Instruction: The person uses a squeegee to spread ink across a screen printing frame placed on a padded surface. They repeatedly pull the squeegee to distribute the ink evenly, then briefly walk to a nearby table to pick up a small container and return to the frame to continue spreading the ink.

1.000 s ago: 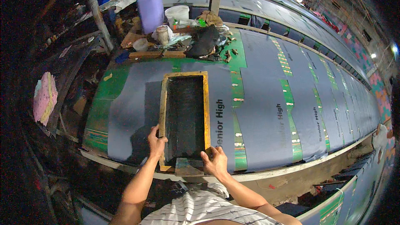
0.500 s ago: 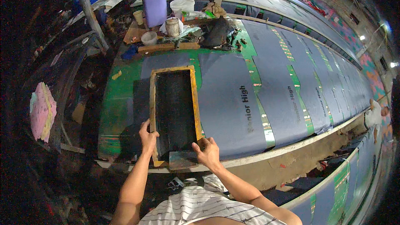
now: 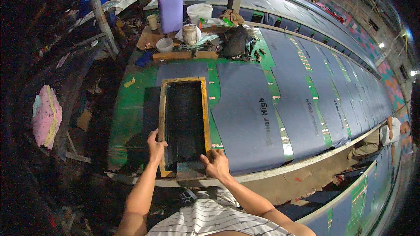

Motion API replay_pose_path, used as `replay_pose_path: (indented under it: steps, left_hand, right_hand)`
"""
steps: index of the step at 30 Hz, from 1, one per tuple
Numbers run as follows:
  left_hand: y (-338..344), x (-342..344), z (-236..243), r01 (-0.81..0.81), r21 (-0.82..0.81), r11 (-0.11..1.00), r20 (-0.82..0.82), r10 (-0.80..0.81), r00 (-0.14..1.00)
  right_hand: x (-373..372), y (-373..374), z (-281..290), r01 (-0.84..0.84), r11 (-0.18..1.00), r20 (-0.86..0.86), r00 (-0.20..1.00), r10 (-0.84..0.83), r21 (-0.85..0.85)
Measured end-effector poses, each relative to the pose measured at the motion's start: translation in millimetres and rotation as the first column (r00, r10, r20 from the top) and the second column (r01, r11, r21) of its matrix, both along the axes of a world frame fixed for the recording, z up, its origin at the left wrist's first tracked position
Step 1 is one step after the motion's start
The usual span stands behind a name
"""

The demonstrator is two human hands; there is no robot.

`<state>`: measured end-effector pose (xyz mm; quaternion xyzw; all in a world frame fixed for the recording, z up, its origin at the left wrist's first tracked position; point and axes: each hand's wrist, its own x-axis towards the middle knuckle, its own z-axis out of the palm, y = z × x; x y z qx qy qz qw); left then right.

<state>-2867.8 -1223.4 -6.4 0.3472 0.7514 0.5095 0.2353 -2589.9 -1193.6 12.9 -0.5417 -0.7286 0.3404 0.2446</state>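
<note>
A long screen-printing frame (image 3: 205,120) with yellowish edges and dark mesh lies over the near left end of the green table. My left hand (image 3: 156,146) grips its left side, with the thumb over the edge. My right hand (image 3: 215,164) is closed on its lower right corner. A grey flat piece (image 3: 191,169) covers the near end of the mesh; I cannot tell what it is. Dark blue-grey fabric pieces (image 3: 245,126) lie flat to the right, several bearing black print. Another fabric piece (image 3: 183,70) shows beyond the frame's far end.
Past the frame, a wooden strip (image 3: 186,55) edges a cluttered board with a purple jug (image 3: 170,8), a white tub (image 3: 199,13), a jar (image 3: 190,34) and a black cloth (image 3: 234,41). A pink padded bundle (image 3: 47,118) sits left. Another person (image 3: 389,133) is at the far right.
The frame has shifted slightly left over the table, showing more of the green strip beside it. Both hands keep their hold. My view has turned a little, and the person at right shows more.
</note>
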Motion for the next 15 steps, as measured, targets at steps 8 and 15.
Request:
replay_pose_path:
  steps: [8, 15]
  left_hand:
    - [14, -2, -65, -0.071, 0.093, 0.993, -0.151, 0.085, 0.985]
    - [35, 31, -45, 0.072, 0.009, 0.997, -0.051, -0.071, 0.996]
  right_hand:
    - [5, 26, 7, -0.043, 0.990, 0.060, 0.997, 0.051, -0.132]
    - [29, 26, -19, 0.061, 0.994, 0.117, 0.992, -0.050, -0.090]
